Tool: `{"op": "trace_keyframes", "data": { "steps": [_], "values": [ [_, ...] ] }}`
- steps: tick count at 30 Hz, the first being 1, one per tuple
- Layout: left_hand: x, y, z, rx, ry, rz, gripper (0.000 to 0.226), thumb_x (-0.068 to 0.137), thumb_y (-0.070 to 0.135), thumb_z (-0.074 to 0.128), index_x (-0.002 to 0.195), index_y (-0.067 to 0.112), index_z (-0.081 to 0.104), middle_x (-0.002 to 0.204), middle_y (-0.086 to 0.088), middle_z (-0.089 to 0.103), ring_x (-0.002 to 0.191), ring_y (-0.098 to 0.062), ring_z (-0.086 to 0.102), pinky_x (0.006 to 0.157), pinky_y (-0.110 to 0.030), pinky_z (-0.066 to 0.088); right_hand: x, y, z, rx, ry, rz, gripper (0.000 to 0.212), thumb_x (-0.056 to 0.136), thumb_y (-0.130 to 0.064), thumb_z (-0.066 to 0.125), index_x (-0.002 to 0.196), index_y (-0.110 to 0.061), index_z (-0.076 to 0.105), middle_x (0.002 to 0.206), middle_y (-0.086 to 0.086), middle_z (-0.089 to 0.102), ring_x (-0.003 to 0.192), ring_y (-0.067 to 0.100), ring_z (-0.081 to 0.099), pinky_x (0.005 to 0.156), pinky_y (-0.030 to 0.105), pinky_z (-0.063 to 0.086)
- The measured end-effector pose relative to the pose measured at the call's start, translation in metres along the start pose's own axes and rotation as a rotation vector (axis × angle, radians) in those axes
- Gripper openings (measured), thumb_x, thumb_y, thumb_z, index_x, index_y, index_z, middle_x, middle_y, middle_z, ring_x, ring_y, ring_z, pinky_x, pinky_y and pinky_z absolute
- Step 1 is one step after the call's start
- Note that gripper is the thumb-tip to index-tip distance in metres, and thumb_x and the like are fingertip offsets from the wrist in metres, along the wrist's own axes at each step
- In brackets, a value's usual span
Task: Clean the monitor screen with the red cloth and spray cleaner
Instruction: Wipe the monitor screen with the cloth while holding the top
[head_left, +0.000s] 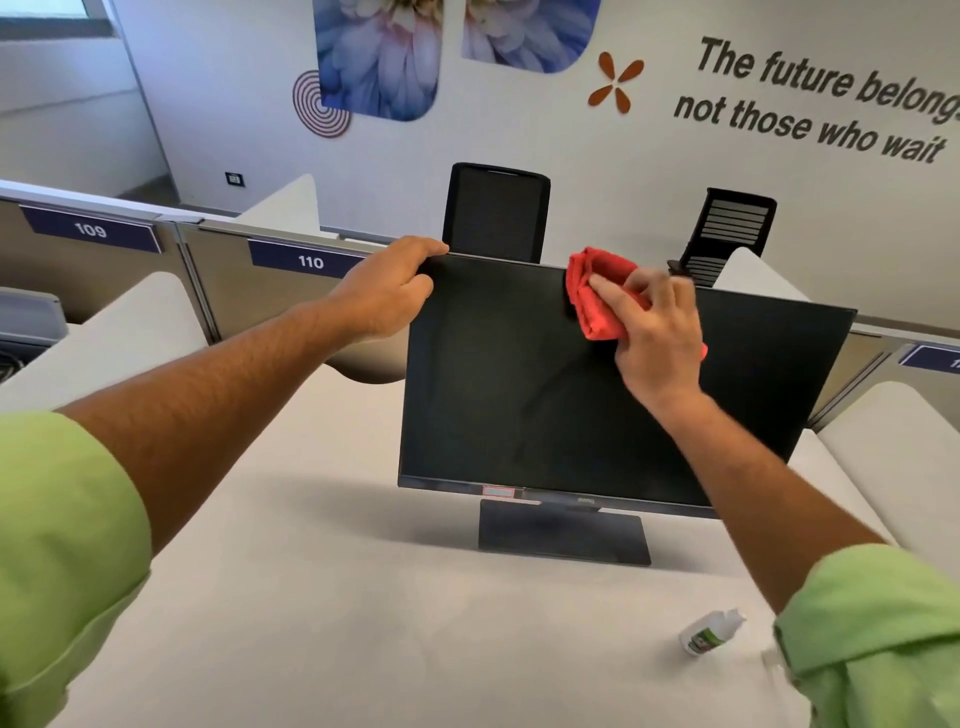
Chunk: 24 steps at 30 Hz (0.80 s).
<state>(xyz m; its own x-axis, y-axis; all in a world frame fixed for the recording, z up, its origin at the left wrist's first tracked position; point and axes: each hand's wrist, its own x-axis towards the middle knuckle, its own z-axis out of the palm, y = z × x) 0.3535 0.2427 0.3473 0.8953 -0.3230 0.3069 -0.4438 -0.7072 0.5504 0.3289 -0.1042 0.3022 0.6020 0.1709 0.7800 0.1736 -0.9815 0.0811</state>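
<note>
A black monitor (519, 395) stands on its flat base on the white desk (322, 597), its dark screen facing me. My left hand (387, 288) grips the monitor's top left corner. My right hand (657, 332) presses a bunched red cloth (592, 296) against the upper middle of the screen, near the top edge. A small white spray cleaner bottle (709, 631) lies on its side on the desk at the lower right, beside my right sleeve.
Grey desk partitions with labels 109 and 110 (309, 260) run behind the monitor. Two black office chairs (496, 213) stand beyond them against a decorated wall. White curved dividers (130, 332) flank the desk on both sides.
</note>
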Motion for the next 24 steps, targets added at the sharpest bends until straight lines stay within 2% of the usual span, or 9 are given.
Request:
{"op": "trace_keyframes", "data": {
  "steps": [3, 7, 10, 13, 15, 17, 19, 21, 24],
  "values": [
    [0.001, 0.002, 0.0, 0.02, 0.01, 0.0, 0.051, 0.095, 0.026, 0.037, 0.145, 0.022, 0.043, 0.149, -0.004, 0.047, 0.129, -0.022, 0.048, 0.103, -0.034, 0.036, -0.051, -0.032, 0.017, 0.052, -0.011, 0.015, 0.058, 0.088, -0.005, 0.059, 0.137, -0.034, 0.066, 0.122, 0.007, 0.061, 0.104, 0.038, 0.054, 0.077, 0.047, 0.048],
    [0.001, 0.003, -0.005, 0.104, -0.011, 0.01, 0.05, 0.094, 0.029, 0.038, 0.144, 0.023, 0.044, 0.147, -0.004, 0.05, 0.128, -0.024, 0.05, 0.1, -0.037, 0.039, -0.137, -0.064, 0.04, 0.102, -0.215, -0.147, 0.063, 0.081, -0.008, 0.068, 0.136, -0.038, 0.064, 0.124, -0.001, 0.06, 0.106, 0.032, 0.054, 0.074, 0.04, 0.042],
    [0.002, 0.007, -0.007, 0.177, -0.023, 0.008, 0.049, 0.095, 0.033, 0.037, 0.141, 0.022, 0.047, 0.144, -0.006, 0.053, 0.124, -0.026, 0.053, 0.097, -0.038, 0.042, -0.189, -0.075, 0.051, 0.164, -0.409, -0.273, 0.071, 0.077, -0.015, 0.084, 0.138, -0.04, 0.059, 0.13, -0.004, 0.059, 0.11, 0.028, 0.054, 0.077, 0.04, 0.049],
    [0.008, 0.024, -0.003, 0.366, 0.029, 0.084, 0.045, 0.097, 0.041, 0.035, 0.128, 0.016, 0.054, 0.128, -0.011, 0.059, 0.11, -0.03, 0.057, 0.091, -0.043, 0.045, -0.21, -0.079, 0.051, 0.147, -0.522, -0.248, 0.086, 0.074, -0.03, 0.094, 0.146, -0.041, 0.047, 0.139, -0.006, 0.055, 0.12, 0.026, 0.056, 0.086, 0.043, 0.058],
    [0.013, 0.041, 0.01, 0.431, 0.008, 0.156, 0.047, 0.1, 0.04, 0.035, 0.135, 0.013, 0.051, 0.134, -0.013, 0.055, 0.119, -0.032, 0.053, 0.1, -0.046, 0.043, -0.203, -0.076, 0.047, 0.117, -0.518, -0.274, 0.087, 0.075, -0.033, 0.093, 0.147, -0.041, 0.045, 0.141, -0.005, 0.053, 0.121, 0.027, 0.056, 0.088, 0.044, 0.057],
    [0.017, 0.056, 0.028, 0.389, -0.055, 0.161, 0.054, 0.103, 0.039, 0.034, 0.151, 0.015, 0.037, 0.149, -0.012, 0.043, 0.136, -0.032, 0.041, 0.113, -0.047, 0.036, -0.181, -0.067, 0.039, 0.095, -0.455, -0.3, 0.074, 0.081, -0.029, 0.088, 0.145, -0.042, 0.051, 0.135, -0.003, 0.057, 0.115, 0.028, 0.057, 0.082, 0.043, 0.052],
    [0.021, 0.067, 0.043, 0.364, -0.049, 0.113, 0.058, 0.103, 0.043, 0.033, 0.157, 0.02, 0.026, 0.151, -0.012, 0.035, 0.139, -0.032, 0.034, 0.114, -0.047, 0.036, -0.147, -0.053, 0.026, 0.075, -0.323, -0.247, 0.058, 0.087, -0.02, 0.076, 0.139, -0.042, 0.061, 0.125, -0.001, 0.062, 0.106, 0.029, 0.056, 0.075, 0.04, 0.043],
    [0.026, 0.073, 0.048, 0.391, -0.033, 0.07, 0.061, 0.102, 0.047, 0.034, 0.158, 0.025, 0.022, 0.149, -0.013, 0.032, 0.137, -0.034, 0.031, 0.111, -0.048, 0.038, -0.107, -0.034, 0.012, 0.037, -0.202, -0.199, 0.052, 0.091, -0.012, 0.06, 0.135, -0.04, 0.066, 0.12, 0.001, 0.064, 0.103, 0.032, 0.056, 0.073, 0.04, 0.039],
    [0.03, 0.077, 0.05, 0.451, -0.042, 0.047, 0.062, 0.099, 0.05, 0.036, 0.156, 0.028, 0.026, 0.148, -0.012, 0.03, 0.136, -0.036, 0.029, 0.109, -0.05, 0.039, -0.044, -0.001, -0.006, -0.045, -0.11, -0.136, 0.054, 0.092, -0.013, 0.06, 0.139, -0.04, 0.063, 0.125, 0.004, 0.061, 0.109, 0.035, 0.054, 0.076, 0.044, 0.043]
  ]
}}
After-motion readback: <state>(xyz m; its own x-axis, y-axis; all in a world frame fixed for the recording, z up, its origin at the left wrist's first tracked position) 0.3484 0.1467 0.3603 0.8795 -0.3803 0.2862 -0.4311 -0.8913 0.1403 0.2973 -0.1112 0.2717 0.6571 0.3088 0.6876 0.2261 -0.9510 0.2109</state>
